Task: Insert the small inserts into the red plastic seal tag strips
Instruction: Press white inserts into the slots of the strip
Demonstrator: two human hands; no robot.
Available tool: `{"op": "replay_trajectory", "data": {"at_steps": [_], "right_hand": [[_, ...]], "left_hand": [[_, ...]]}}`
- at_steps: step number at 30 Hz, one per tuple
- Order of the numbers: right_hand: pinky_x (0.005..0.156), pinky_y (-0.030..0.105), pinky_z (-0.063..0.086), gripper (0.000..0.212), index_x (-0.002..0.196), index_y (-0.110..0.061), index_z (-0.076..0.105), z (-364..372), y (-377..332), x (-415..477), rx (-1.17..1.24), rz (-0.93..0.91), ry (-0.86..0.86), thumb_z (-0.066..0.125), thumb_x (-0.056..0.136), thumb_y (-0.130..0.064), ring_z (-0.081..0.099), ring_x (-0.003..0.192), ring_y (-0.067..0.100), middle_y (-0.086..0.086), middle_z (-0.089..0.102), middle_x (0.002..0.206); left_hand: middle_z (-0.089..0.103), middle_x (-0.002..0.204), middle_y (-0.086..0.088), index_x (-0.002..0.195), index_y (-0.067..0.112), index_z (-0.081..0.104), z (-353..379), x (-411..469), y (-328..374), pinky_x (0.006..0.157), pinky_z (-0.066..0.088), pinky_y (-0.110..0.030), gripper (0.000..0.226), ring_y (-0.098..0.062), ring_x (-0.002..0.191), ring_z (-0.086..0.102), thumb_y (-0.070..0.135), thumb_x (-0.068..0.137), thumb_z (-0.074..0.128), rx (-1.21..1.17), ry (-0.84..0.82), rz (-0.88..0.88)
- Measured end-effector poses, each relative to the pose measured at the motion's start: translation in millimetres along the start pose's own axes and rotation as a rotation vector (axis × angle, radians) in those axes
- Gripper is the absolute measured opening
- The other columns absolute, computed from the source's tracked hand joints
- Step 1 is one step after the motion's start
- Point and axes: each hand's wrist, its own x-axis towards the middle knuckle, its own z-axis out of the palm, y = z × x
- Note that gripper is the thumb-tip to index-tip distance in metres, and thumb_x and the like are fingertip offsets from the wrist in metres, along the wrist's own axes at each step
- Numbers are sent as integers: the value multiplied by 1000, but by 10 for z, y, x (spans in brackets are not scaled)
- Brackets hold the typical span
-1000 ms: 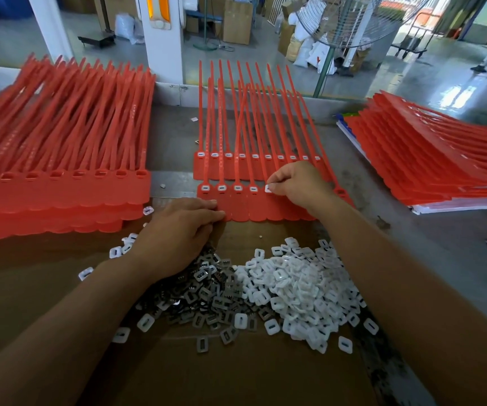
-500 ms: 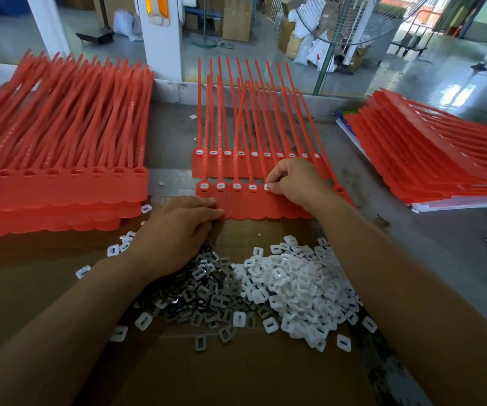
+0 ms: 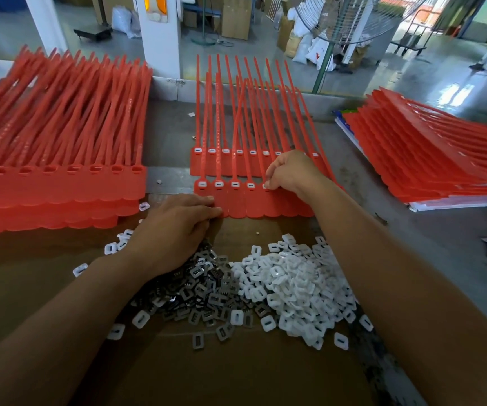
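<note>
**Right hand (image 3: 292, 174) seats insert number five**

Fingers curled, it pinches a white insert (image 3: 266, 186) at the fifth socket of the front red strip (image 3: 254, 204). It should go in square, flush like its neighbours. Left hand (image 3: 175, 227), fingers flat, pins the strip's corner; spare inserts (image 3: 295, 282) lie heaped nearby.

Nothing here can be read. The stacked red plastic seal tag strips (image 3: 60, 127) at the desk's (image 3: 412, 230) left edge carry faint pale raised marks along their thin straps, but these are too small and blurred to make out as letters or numbers. The brown cardboard boxes (image 3: 236, 17) on the floor beyond the desk's far edge show no legible print.
</note>
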Motion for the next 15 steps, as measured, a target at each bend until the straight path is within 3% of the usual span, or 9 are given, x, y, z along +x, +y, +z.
{"op": "replay_trajectory", "data": {"at_steps": [8,11,13,15], "right_hand": [[94,37,47,29,106,-2,64,12,-5,32,1,11,-3,63,77,-3,57,110,30,17,62,115],[94,36,47,12,88,-11,67,25,12,6,-2,-13,7,64,78,-5,56,112,29,15,62,115],[96,34,44,18,69,-20,61,36,25,-22,-9,-42,29,68,78,-6,51,118,24,10,60,121],[91,31,44,22,66,-22,57,53,57,-45,-4,-76,53,68,80,-8,53,113,20,6,62,115]], "left_hand": [[49,135,1,121,19,58,-2,6,-2,108,28,-34,33,-16,127,40,14,91,46,-11,-3,3],[48,136,3,122,21,57,-6,10,-5,107,26,-31,34,-16,127,39,14,91,45,4,-8,4],[47,136,4,123,21,56,-8,11,-6,107,26,-31,34,-15,127,38,15,91,45,9,-13,2],[47,136,4,123,21,56,-10,8,-2,107,26,-31,34,-15,127,38,15,91,45,7,-12,-1]]}}
